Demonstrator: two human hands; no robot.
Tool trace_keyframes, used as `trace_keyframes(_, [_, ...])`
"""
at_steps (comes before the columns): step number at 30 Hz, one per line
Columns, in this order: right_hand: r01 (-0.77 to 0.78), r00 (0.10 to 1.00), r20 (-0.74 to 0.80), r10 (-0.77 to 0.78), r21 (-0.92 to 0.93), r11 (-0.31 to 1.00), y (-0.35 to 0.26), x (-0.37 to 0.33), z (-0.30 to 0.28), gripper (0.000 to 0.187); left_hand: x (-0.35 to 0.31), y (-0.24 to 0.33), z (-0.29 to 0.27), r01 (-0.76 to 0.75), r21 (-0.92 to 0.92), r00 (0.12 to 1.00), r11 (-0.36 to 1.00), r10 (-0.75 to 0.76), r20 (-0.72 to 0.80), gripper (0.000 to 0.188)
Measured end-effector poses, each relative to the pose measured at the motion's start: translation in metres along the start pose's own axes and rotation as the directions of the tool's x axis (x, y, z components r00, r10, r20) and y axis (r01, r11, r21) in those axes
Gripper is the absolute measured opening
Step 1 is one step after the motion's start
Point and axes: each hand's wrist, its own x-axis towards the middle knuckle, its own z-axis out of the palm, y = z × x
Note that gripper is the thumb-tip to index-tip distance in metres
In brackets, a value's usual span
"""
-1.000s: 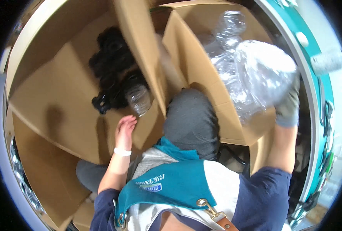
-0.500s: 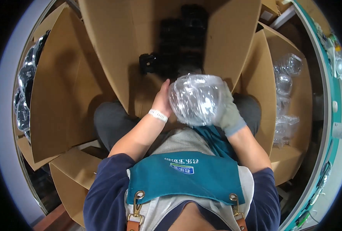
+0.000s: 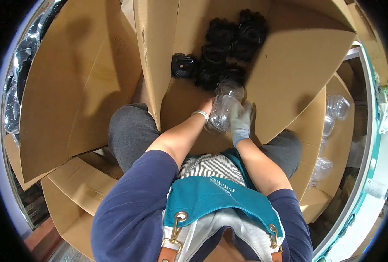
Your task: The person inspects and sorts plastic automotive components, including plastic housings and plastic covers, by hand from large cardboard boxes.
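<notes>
Low inside the large cardboard box, my hands hold a clear plastic rounded container (image 3: 220, 114) between them. My right hand (image 3: 239, 115), in a light grey glove, presses against its right side with the fingers bent around it. My bare left hand (image 3: 207, 106), with a white band at its wrist, is on the left side; its fingers are mostly hidden behind the plastic. Just beyond lies another clear rounded plastic piece (image 3: 231, 88), touching or overlapping the held one. Several black moulded plastic parts (image 3: 213, 54) lie farther in on the box floor.
Walls of the open cardboard box (image 3: 305, 65) rise on both sides of my arms. At the left, a tall cardboard flap (image 3: 78, 87) stands before black parts in clear wrap (image 3: 14, 100). A right-hand carton (image 3: 340, 144) holds several clear plastic pieces (image 3: 337, 107).
Both hands have carried the clear plastic container down and away from my body, deeper into the box. The view has shifted, showing more of the black parts.
</notes>
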Motion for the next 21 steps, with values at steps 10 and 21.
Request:
trace_keyframes(10, [-0.164,0.923,0.360,-0.138,0.691,0.704,0.076,0.054,0.061,0.086,0.018,-0.007,-0.031,0.042,0.651,0.955,0.758,0.161,-0.250,0.054])
trace_keyframes(21, [-0.428,0.896,0.409,0.174,0.900,0.083,0.026,0.035,0.027,0.067,0.077,0.071,-0.025,-0.003,0.310,0.932,0.951,0.115,-0.344,0.072])
